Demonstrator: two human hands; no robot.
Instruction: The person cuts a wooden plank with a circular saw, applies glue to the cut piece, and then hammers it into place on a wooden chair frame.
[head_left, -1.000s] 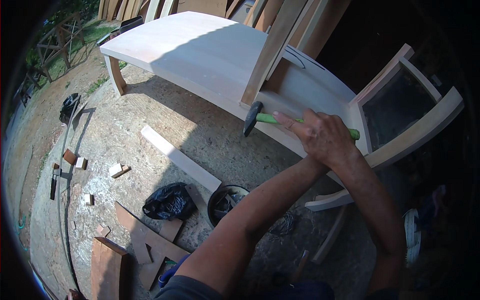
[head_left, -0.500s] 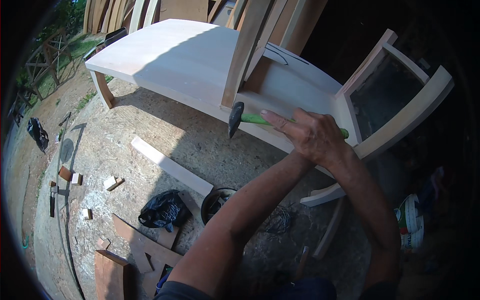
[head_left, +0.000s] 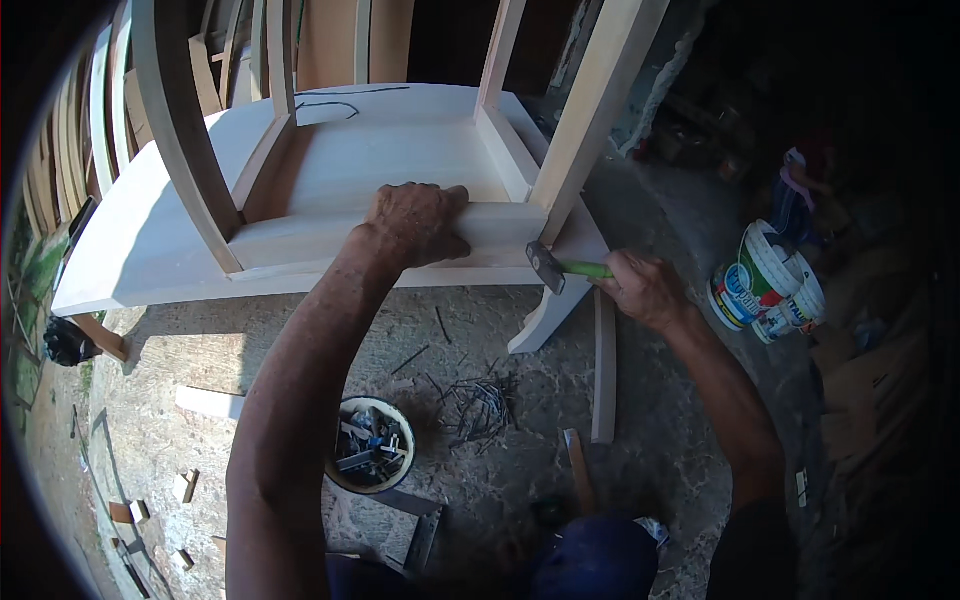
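Note:
My left hand (head_left: 415,225) grips the top edge of a pale wooden rail (head_left: 495,232), fingers over the far side and thumb down the near face. The rail runs between two upright wooden legs, the left one (head_left: 185,135) curved, of a frame resting on a broad pale wooden panel (head_left: 120,265). In my right hand (head_left: 648,288) is a hammer (head_left: 546,266) with a dark head and a green handle. Its head lies close to the foot of the right leg (head_left: 598,110), at the rail's right end; I cannot tell whether it touches.
Below the panel, a round bowl (head_left: 372,445) of metal and plastic bits stands beside a heap of nails (head_left: 478,408) on the concrete. Small wood blocks (head_left: 186,486) lie at left. Paint buckets (head_left: 750,275) and another person (head_left: 803,185) are at right; planks (head_left: 120,80) lean behind.
My hands were close together near the hammer; now they are apart, the left on the rail, the right holding the hammer by the right leg. The view has swung to the right.

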